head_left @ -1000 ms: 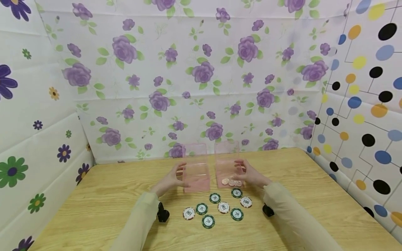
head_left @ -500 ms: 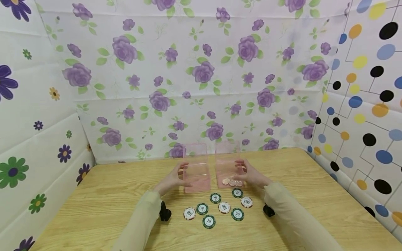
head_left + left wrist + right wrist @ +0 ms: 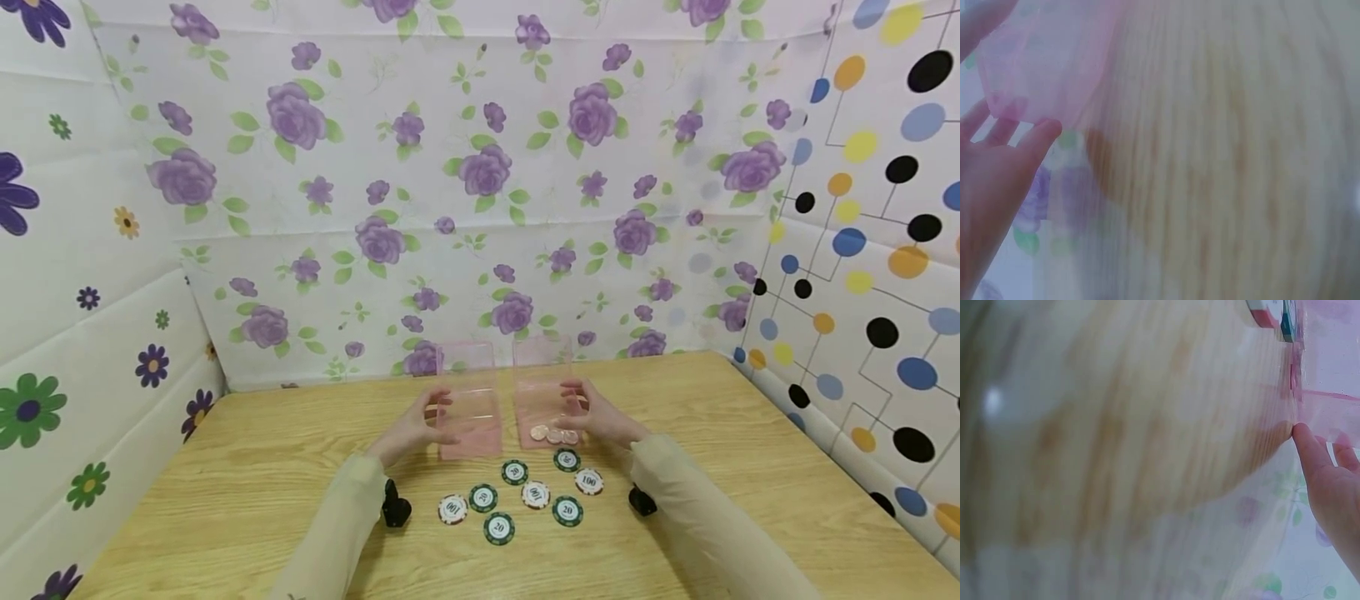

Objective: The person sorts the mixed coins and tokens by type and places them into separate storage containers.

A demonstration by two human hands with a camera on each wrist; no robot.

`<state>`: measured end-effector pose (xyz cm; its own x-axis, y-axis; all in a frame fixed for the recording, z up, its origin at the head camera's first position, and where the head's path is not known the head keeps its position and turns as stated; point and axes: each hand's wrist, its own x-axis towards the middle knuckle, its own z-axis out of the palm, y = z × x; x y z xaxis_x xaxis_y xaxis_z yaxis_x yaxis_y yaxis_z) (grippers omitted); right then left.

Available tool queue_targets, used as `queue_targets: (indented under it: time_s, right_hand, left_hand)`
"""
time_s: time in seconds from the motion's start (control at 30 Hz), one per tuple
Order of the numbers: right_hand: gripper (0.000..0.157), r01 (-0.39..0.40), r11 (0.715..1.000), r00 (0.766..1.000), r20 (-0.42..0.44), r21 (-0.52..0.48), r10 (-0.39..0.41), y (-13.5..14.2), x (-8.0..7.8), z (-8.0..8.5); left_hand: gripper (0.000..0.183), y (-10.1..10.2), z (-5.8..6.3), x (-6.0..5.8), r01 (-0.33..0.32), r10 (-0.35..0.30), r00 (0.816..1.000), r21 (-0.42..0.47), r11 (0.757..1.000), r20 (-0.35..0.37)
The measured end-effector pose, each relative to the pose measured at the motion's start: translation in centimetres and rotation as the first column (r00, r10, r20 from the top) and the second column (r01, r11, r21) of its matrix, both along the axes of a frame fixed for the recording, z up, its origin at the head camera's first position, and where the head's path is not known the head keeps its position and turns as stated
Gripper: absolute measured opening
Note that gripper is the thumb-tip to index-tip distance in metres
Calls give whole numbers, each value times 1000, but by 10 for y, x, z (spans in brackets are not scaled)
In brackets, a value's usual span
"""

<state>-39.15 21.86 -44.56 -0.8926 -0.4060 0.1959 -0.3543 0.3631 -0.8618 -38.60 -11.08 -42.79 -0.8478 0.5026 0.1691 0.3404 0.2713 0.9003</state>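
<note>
Two clear pink plastic boxes stand side by side near the back wall, their lids raised. My left hand grips the left box at its left side, thumb at the front and fingers further back; the left wrist view shows fingertips against the pink wall. At the right side of the right box, my right hand holds on in the same way, with fingers along the pink plastic in the right wrist view. Several pale round discs lie inside the right box, near its front.
Several poker chips lie flat on the wooden table in front of the boxes: green 20 chips and white 100 chips. A floral cloth wall rises behind the boxes. A dotted cloth hangs on the right.
My left hand shifts very slightly to the right at the left box. Both hands stay on the boxes, and the chips lie in the same arrangement.
</note>
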Motion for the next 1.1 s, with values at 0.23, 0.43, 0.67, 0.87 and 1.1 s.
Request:
queue_targets:
  time_s: [0.23,0.43,0.67,0.87,1.1]
  right_hand:
    - [68,5,1000,1000,3,-2,-5,-2,1,2]
    - [66,52,998,999,1,38,-52,-5,8,10]
    - [66,19,999,1000,-12,34,-18,-3,6,8]
    - [70,-6,998,1000,-23,59,7,2,1,2]
    - [73,109,987,994,1,116,-110,4,-2,7]
  left_hand:
    - [71,-3,-9,-5,0,0,1000,8,1000,-4]
    - [66,-3,-13,-7,-20,20,999,5,1000,33]
    - [65,-3,-12,-6,-41,41,999,-15,999,34]
    - [67,-2,-11,-3,-23,23,998,-3,1000,50]
    - [65,-4,-8,-2,-28,27,997,11,1000,67]
